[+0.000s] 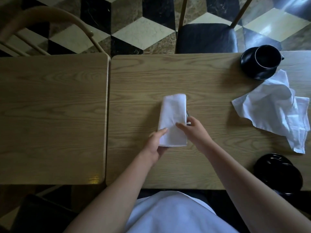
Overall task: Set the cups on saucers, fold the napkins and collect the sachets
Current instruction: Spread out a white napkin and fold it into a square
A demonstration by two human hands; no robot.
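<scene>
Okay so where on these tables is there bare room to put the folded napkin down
The left table shows only bare wood. On the right table, wood is free between the folded napkin and the crumpled napkin, and along the far edge left of the cup on its saucer. The right end is crowded.

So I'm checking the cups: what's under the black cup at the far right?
The black cup stands on a black saucer, whose rim shows around it. The saucer's centre is covered by the cup, so anything there stays unseen.
</scene>
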